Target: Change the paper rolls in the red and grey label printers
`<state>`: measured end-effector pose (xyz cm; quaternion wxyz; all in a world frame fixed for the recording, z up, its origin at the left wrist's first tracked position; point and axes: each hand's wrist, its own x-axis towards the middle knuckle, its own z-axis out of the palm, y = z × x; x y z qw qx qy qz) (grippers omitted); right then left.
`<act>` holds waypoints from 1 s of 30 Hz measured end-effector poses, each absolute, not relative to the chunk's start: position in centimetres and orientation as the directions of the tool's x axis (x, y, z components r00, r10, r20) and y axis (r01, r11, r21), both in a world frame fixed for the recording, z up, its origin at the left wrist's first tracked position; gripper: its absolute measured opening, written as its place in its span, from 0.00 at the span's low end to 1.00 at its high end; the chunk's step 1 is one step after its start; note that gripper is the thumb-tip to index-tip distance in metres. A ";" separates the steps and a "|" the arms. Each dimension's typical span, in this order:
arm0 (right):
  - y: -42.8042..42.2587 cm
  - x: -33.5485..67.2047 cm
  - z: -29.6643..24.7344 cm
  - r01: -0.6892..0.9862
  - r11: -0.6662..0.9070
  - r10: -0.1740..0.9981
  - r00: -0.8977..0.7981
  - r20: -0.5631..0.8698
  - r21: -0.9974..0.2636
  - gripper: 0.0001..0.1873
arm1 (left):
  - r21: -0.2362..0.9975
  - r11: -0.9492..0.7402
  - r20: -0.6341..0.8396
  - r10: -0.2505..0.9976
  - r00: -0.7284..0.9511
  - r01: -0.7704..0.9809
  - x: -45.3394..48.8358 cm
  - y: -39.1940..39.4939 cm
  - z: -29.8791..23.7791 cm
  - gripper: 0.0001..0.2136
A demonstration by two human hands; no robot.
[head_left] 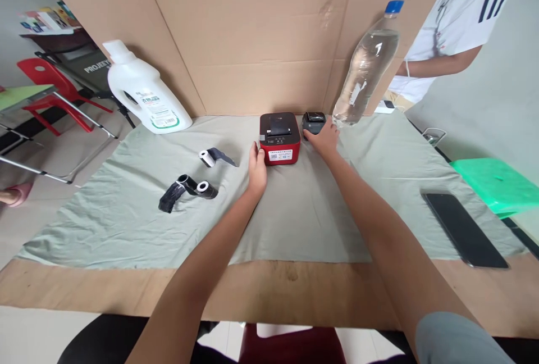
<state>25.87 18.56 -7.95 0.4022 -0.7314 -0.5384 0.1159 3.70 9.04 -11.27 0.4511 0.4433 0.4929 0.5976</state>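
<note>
A red and black box-shaped label printer [280,138] sits at the back middle of the cloth, with a white label on its front. My left hand [257,168] rests against its left side, fingers stretched out and the thumb near the front corner. Just right of it is a smaller dark grey portable printer [314,122]. My right hand [324,138] grips this smaller device, thumb at its left front and fingers around its right side. To the left lie a white-cored roll with a dark strip [207,158] and black ribbon rolls [185,187].
A cardboard screen [261,32] stands behind. A white jug [145,91] leans at back left, a water bottle [366,72] at back right. A dark phone [465,229] lies at right on the grey-green cloth [295,223]. Beyond the screen stands a person [446,32].
</note>
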 end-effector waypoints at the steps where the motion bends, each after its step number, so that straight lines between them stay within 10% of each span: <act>1: 19.2 25.7 -7.9 0.715 -0.144 0.886 0.401 0.234 -0.684 0.53 | 0.989 -0.133 0.112 0.958 -0.265 -0.061 3.8 8.8 -11.4 0.26; 10: 9.7 25.4 -7.7 0.779 -0.129 0.869 0.387 0.308 -0.614 0.54 | 0.832 -0.285 0.462 0.830 -0.312 0.475 4.9 4.5 -9.2 0.07; 18: -7.7 24.7 -7.9 0.777 -0.012 0.904 0.278 0.326 -0.630 0.60 | 0.779 -0.309 0.195 0.947 0.257 0.546 8.4 -5.2 -8.6 0.26; 30: -9.2 23.0 -9.5 0.762 -0.070 0.918 0.301 0.257 -0.643 0.60 | 0.701 -0.222 0.050 0.963 0.264 0.677 7.9 -6.9 -9.3 0.29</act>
